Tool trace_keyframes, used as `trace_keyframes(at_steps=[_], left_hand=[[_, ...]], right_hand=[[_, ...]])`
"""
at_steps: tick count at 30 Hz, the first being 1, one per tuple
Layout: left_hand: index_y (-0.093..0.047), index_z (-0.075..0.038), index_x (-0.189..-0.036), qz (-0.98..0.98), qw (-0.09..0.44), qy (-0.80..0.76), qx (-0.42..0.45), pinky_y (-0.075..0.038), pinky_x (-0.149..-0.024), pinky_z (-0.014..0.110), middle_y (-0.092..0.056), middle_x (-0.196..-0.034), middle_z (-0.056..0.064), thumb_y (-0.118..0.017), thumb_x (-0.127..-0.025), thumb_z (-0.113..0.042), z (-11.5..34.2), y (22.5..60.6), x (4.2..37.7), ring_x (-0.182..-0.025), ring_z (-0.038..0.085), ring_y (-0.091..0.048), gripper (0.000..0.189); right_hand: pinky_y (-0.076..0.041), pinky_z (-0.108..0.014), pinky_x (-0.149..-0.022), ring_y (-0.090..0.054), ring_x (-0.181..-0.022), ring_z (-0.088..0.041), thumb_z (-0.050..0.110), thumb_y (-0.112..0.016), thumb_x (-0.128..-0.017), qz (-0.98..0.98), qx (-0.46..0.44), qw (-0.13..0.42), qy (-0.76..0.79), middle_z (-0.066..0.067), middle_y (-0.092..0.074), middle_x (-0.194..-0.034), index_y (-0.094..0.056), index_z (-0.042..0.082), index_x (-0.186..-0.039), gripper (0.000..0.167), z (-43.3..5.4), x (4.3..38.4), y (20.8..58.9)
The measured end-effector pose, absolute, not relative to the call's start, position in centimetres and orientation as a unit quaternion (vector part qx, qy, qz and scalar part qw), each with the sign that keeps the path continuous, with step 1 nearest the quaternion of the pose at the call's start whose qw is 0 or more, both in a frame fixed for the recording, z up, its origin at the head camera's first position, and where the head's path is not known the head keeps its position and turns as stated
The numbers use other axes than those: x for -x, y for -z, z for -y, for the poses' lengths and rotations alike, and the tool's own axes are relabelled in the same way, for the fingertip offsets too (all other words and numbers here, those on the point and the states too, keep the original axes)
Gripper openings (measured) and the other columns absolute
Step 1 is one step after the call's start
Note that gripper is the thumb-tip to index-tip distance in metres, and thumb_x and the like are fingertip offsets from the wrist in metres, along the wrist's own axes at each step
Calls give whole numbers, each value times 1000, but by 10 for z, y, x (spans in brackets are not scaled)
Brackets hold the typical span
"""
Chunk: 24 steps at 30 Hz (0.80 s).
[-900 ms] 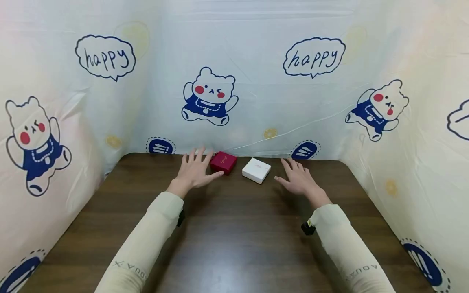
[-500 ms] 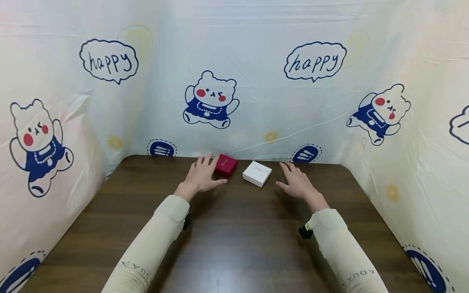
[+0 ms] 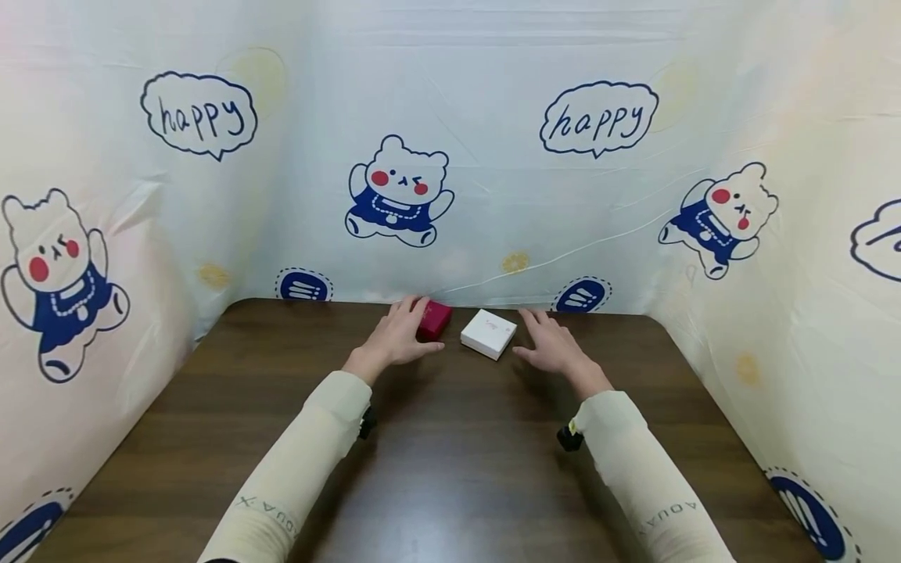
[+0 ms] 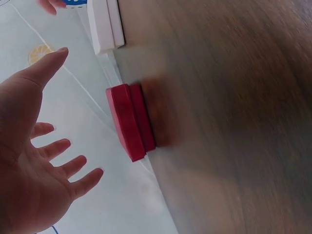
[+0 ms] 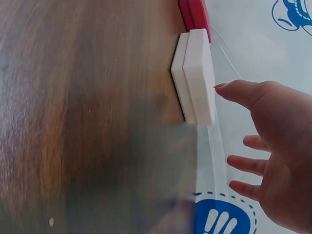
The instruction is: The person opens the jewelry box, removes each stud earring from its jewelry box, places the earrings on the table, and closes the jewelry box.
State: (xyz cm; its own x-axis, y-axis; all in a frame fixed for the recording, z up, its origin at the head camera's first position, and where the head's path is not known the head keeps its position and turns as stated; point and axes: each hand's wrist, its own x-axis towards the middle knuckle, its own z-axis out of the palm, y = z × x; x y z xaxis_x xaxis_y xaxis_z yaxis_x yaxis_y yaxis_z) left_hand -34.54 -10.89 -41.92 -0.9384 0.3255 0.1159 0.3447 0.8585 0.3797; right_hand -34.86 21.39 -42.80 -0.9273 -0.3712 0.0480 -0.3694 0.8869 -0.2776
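Red box (image 3: 438,319) is sitting just right of the left index fingertip and beyond the left thumb tip; the left fingers are partly covering it in the head view. It's showing a wider lid over a narrower base. Probably light, stiff, card-like, fairly smooth; edges might dent under a hard squeeze. Best hold is likely low on two opposite sides, catching the base, since pinching the lid alone could pull it off.

White box (image 3: 487,335) is lying just left of the right thumb and fingertips, lid seam showing too. Likely handling the same: light, rigid, maybe a bit slick; take it by opposite side walls across the seam.

Left hand (image 3: 397,332) is hovering with fingers loosely spread, grasping nothing. Right hand (image 3: 554,346) is doing likewise, fingers relaxed, holding nothing; whether its thumb is touching the white box, can't tell.

Both boxes are resting on the brown table (image 3: 450,469), near its far edge. Printed curtain (image 3: 493,211) is hanging beyond the fingertips.
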Motion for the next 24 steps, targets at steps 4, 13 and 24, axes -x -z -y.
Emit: trace_keyframes(at_steps=[4,13,24], left_hand=[[-27,-11,-161,964,32,194,180,-41,-107,61,-29,-161,16,-81,-84,-48,107,419,347,-144,39,-32,101],[-21,-7,-161,955,6,222,196,-37,-113,55,-28,-161,18,-80,-86,-46,83,420,350,-147,36,-32,103],[-17,-1,-162,950,-34,239,197,-32,-118,47,-26,-162,20,-76,-92,-40,54,425,361,-147,34,-32,100]], right_hand=[[-27,-66,-113,-32,-145,-46,35,-67,-99,-971,193,6,141,-23,-25,-164,-24,5,-161,82,-205,352,430],[-27,-66,-113,-33,-144,-46,33,-71,-97,-973,179,27,142,-24,-25,-163,-25,5,-161,84,-197,354,432],[-30,-67,-111,-37,-142,-47,32,-72,-95,-973,174,36,148,-26,-28,-161,-25,3,-161,86,-193,368,437]])
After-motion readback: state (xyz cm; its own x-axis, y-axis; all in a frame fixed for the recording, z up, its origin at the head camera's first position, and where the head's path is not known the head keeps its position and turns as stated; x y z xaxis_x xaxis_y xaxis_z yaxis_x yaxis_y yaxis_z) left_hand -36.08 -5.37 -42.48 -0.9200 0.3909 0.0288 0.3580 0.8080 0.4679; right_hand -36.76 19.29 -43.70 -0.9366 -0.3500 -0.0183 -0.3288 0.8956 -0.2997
